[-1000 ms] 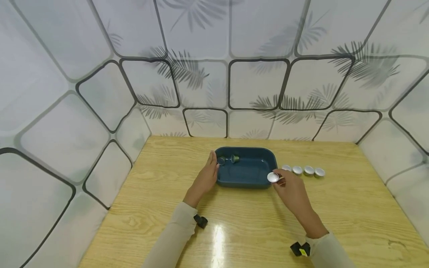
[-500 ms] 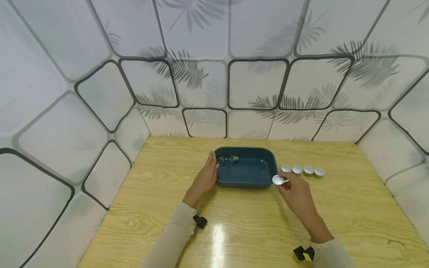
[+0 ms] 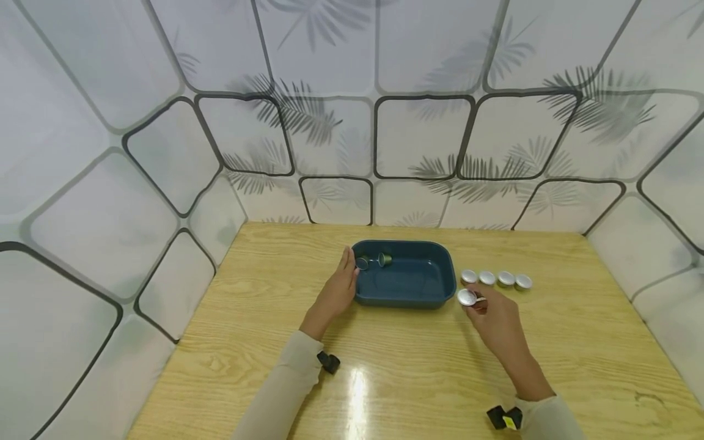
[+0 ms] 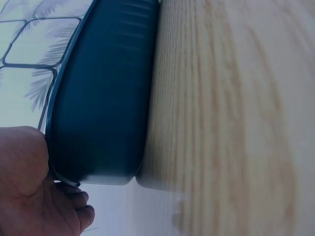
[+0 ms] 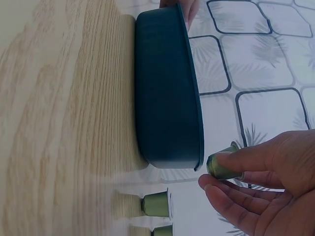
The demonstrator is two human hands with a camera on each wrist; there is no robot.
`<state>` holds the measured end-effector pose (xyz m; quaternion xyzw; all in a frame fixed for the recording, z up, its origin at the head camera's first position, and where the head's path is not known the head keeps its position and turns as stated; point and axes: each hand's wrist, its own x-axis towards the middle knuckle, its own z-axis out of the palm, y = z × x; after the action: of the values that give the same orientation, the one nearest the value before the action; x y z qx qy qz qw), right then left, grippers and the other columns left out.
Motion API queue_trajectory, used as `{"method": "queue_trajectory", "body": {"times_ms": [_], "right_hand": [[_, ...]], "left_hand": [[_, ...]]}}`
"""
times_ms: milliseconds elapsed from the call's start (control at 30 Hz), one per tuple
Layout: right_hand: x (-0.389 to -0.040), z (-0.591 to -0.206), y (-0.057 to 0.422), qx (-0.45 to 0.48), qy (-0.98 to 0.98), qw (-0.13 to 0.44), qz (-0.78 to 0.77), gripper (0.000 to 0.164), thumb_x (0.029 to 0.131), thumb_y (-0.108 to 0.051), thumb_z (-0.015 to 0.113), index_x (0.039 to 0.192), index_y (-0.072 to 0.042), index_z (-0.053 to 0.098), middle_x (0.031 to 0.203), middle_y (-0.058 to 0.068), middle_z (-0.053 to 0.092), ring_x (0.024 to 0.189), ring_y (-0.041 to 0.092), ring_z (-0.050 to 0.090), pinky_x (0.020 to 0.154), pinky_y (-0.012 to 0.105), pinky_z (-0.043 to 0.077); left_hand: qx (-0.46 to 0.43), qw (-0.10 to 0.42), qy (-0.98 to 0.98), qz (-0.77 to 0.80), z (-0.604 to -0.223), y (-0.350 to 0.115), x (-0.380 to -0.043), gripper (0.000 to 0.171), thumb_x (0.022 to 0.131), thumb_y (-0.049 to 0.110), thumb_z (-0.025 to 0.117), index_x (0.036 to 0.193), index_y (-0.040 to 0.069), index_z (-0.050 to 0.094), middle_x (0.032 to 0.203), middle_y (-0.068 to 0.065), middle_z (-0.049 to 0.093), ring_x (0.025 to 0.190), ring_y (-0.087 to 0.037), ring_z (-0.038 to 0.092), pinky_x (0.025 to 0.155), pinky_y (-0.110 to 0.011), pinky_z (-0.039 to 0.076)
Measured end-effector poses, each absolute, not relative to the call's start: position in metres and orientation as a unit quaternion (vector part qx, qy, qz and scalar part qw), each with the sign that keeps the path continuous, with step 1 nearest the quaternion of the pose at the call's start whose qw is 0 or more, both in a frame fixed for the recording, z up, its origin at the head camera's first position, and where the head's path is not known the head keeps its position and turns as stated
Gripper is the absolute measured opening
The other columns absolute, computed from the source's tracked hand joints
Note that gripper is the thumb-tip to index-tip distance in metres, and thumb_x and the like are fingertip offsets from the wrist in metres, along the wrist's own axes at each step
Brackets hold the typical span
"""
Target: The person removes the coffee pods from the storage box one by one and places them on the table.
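Note:
My right hand point(image 3: 497, 318) pinches a green coffee capsule point(image 5: 222, 164) between thumb and fingers, its silver lid showing in the head view. It is held up just off the front right corner of a dark blue rectangular tray point(image 3: 404, 302). My left hand point(image 3: 337, 290) rests against the tray's left end with its fingers fairly straight along the side. Inside the tray, near the left wall, a green capsule point(image 3: 385, 260) lies on its side, and another capsule point(image 3: 361, 263) is beside it, close to my left fingers.
Several capsules point(image 3: 506, 279) stand lid up in a row on the wooden table point(image 3: 407, 366), right of the tray. Two of them show as a green capsule point(image 5: 156, 204) and its neighbour in the right wrist view. A patterned wall covering point(image 3: 341, 140) rises behind the table.
My right hand has moved right with the capsule, from over the tray's front right corner to outside it. My left hand and the tray stay in place.

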<state>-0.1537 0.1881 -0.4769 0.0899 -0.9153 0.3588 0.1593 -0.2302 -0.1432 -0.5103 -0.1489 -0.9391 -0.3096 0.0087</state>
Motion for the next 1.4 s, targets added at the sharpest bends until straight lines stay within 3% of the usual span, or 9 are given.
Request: {"method": "queue_trajectory", "body": {"times_ms": [367, 700, 1400], "right_hand": [[-0.151, -0.479, 0.200, 0.089, -0.918, 0.169, 0.347, 0.039, 0.079, 0.010, 0.080, 0.116, 0.008, 0.069, 0.097, 0.024, 0.072, 0.078, 0.034, 0.072, 0.063, 0.038, 0.059], [-0.153, -0.482, 0.213, 0.081, -0.923, 0.181, 0.330, 0.037, 0.081, 0.009, 0.079, 0.116, 0.011, 0.068, 0.095, 0.026, 0.072, 0.079, 0.037, 0.072, 0.065, 0.045, 0.059], [-0.155, -0.484, 0.229, 0.056, -0.932, 0.150, 0.324, 0.035, 0.085, 0.005, 0.077, 0.117, 0.013, 0.065, 0.097, 0.033, 0.070, 0.082, 0.043, 0.072, 0.063, 0.045, 0.060]], "left_hand": [[-0.153, 0.013, -0.937, -0.314, -0.512, -0.144, -0.232, 0.058, 0.113, 0.020, 0.034, 0.159, -0.007, 0.010, 0.168, -0.020, -0.001, 0.152, -0.033, 0.019, 0.119, -0.044, 0.029], [-0.154, 0.011, -0.936, -0.316, -0.511, -0.144, -0.233, 0.058, 0.113, 0.019, 0.033, 0.159, -0.006, 0.009, 0.168, -0.020, -0.001, 0.153, -0.032, 0.018, 0.120, -0.044, 0.027], [-0.154, 0.011, -0.938, -0.312, -0.512, -0.144, -0.232, 0.058, 0.113, 0.018, 0.034, 0.159, -0.007, 0.009, 0.168, -0.020, -0.001, 0.153, -0.032, 0.018, 0.120, -0.044, 0.028]]}}
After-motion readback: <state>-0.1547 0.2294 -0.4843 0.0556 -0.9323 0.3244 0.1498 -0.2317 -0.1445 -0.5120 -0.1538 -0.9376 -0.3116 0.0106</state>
